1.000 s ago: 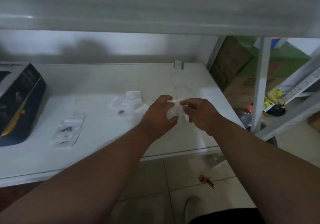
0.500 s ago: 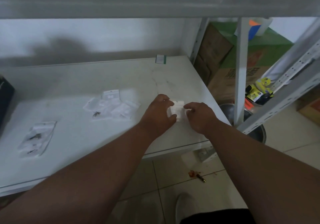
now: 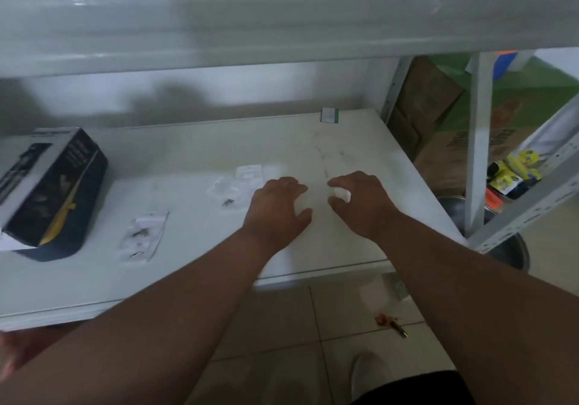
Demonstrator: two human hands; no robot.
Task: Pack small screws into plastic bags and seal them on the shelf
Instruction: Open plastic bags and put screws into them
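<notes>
Here, both hands are held low over the white shelf (image 3: 194, 154), side by side with a small gap between them. The left hand (image 3: 277, 208) is seen from the back, fingers loosely curled and spread; nothing can be seen held in it. The right hand (image 3: 363, 202) is curled round a small plastic bag (image 3: 341, 194), of which only a pale corner is visible between the fingers and thumb; its contents cannot be made out.

Just beyond the left hand, a loose heap of small clear bags (image 3: 247, 177) is found on the shelf, with a dark screw (image 3: 228, 201) lying at its near edge. Further left, a packed bag (image 3: 144, 235) holding several screws is laid flat, well apart from the heap. At the far left a dark product box (image 3: 53, 191) with a yellow-handled tool printed on it is set on the shelf. A small green-edged card (image 3: 329, 114) is propped at the back edge. On the tiled floor (image 3: 351, 307) below, a small dark object (image 3: 399, 331) is seen beside a reddish scrap.
</notes>
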